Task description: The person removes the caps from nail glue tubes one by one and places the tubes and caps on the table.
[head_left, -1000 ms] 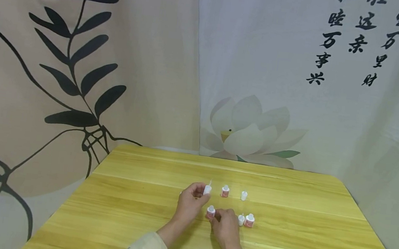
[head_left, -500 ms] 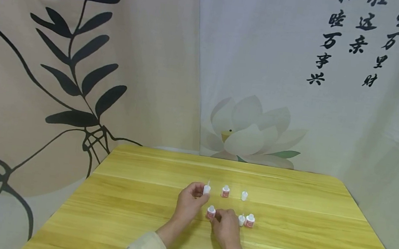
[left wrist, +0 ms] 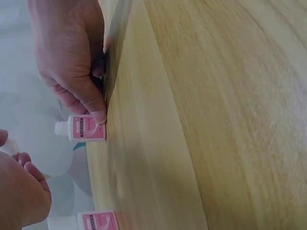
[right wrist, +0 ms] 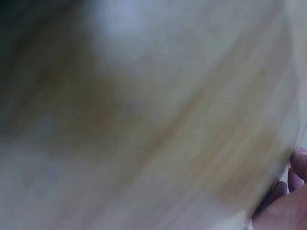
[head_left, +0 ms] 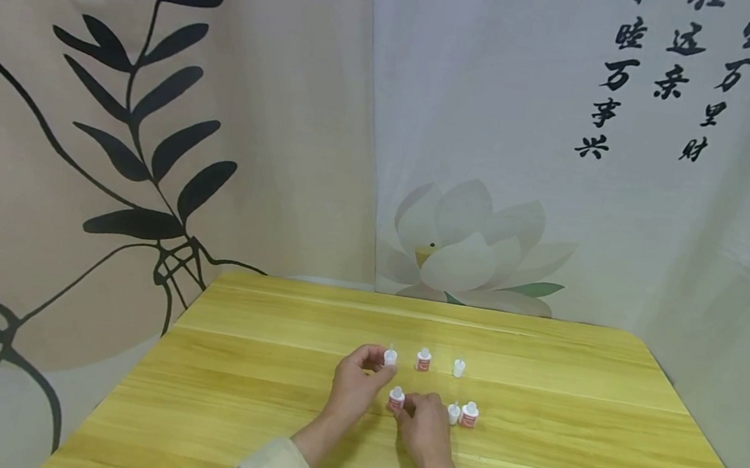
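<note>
backdrop [head_left: 482, 107]: 睦万事兴 / 远亲 / 生万里财 / 友 | pink bottle label [left wrist: 86, 128]: lettering illegible

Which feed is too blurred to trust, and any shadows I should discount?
Right wrist: mostly smeared, dark at top left; trust it least. Left wrist: turned sideways, but the labelled bottle at the right hand looks fairly crisp. Head: reasonably sharp, soft shadows on the table beside both forearms; the white piece in the left hand is too small for detail.

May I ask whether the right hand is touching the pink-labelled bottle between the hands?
Touching: the left wrist view shows the right hand with a fingertip against the side of the pink-labelled bottle, no visible gap.
</note>
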The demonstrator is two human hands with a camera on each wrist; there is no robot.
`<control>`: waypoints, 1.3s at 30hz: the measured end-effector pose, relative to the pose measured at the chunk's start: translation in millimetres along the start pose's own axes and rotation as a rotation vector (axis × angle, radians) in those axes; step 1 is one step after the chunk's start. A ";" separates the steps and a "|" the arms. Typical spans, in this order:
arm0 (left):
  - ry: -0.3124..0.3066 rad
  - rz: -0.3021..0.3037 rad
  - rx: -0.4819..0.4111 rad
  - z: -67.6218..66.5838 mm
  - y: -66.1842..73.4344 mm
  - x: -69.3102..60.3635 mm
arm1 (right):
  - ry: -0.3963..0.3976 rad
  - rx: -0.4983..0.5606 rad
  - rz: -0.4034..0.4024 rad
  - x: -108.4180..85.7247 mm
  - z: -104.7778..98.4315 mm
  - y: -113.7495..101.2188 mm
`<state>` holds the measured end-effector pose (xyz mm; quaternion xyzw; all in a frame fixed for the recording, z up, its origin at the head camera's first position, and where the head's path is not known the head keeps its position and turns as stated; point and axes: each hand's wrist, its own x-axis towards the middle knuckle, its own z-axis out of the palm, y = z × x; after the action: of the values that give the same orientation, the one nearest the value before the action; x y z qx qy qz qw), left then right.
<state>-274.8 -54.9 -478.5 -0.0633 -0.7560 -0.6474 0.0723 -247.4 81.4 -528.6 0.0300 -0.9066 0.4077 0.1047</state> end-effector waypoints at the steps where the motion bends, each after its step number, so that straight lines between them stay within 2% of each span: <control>1: 0.001 0.002 0.002 -0.1 0.7 -0.5 | 0.001 0.000 -0.002 0.1 0.0 0.0; 16: -0.003 0.003 0.024 -2.2 4.9 3.5 | 0.004 -0.013 -0.005 1.5 -0.1 -0.8; 23: 0.017 0.028 0.024 -6.6 6.2 10.5 | 0.003 -0.015 0.003 0.6 0.0 -1.6; 33: 0.037 0.015 0.043 -15.7 10.5 17.2 | 0.012 -0.019 -0.012 -0.5 -0.7 -2.5; 39: 0.069 0.042 0.040 -21.5 13.0 20.6 | 0.012 -0.021 -0.004 -0.7 0.4 -2.1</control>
<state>-291.9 -74.1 -458.7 -0.0554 -0.7644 -0.6323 0.1132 -246.5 79.7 -527.4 0.0284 -0.9102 0.3980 0.1112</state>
